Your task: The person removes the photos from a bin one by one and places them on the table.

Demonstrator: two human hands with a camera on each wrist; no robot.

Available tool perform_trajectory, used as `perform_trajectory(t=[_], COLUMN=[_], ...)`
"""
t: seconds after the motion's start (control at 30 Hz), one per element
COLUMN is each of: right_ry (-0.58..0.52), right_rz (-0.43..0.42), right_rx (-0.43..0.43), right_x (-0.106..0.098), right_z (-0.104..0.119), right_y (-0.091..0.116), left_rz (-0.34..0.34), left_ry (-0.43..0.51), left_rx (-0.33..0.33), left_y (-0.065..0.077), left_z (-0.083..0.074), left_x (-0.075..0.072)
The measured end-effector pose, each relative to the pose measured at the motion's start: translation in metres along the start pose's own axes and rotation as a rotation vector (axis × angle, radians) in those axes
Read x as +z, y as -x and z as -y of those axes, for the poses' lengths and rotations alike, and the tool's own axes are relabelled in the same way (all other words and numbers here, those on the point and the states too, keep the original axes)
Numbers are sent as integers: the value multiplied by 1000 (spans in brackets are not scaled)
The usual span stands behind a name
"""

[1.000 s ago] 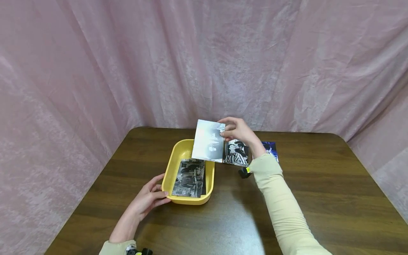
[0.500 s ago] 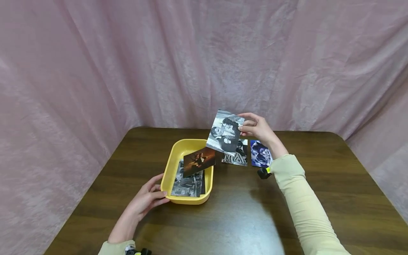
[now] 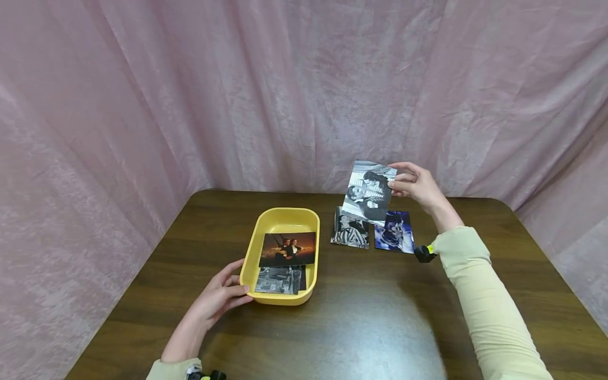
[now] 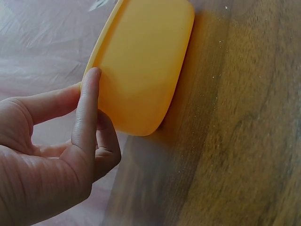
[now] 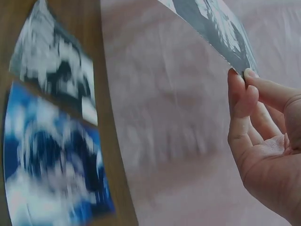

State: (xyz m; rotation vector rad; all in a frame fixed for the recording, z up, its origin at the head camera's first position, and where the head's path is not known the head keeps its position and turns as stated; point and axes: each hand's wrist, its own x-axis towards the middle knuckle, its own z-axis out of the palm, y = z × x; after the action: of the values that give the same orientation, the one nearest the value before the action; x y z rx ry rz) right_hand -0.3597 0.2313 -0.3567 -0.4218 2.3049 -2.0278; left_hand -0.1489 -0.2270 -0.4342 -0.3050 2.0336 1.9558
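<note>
My left hand (image 3: 220,293) pinches the near left rim of a yellow plastic tub (image 3: 312,285); the left wrist view shows thumb and fingers on either side of that rim. In the tub, a brownish-orange photo card (image 3: 294,250) of two people overlaps a black-and-white photo card (image 3: 277,281). My right hand (image 3: 418,184) holds up another black-and-white photo card (image 3: 370,192) by its right edge, between thumb and fingers. Below it on the table lie a black-and-white striped photo card (image 3: 350,232) and, to the right, a blue-purple photo card (image 3: 395,235).
The dark wooden table (image 3: 342,327) carries the tub left of its middle. A pink velvet curtain (image 3: 304,95) hangs right behind the table's far edge. Small black devices with yellow marks sit at both wrists.
My right hand has moved right with the black-and-white photo card, away from the tub. The brownish-orange photo card, first seen tilted at half a second ago, now lies flat in the tub.
</note>
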Motion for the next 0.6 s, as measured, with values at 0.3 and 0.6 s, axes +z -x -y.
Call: perform_trajectory(t=[0.3,0.6], right_ry=[-17,221], right_rz=[-108,-146], right_rx=[-4,93], right_x=[-79,-132], right_z=[-24,-57], right_y=[23,44], left_rz=[7,19], left_ry=[9,13], left_rx=[-11,-3], left_y=[1,2], left_z=[-1,0], left_x=[0,-1])
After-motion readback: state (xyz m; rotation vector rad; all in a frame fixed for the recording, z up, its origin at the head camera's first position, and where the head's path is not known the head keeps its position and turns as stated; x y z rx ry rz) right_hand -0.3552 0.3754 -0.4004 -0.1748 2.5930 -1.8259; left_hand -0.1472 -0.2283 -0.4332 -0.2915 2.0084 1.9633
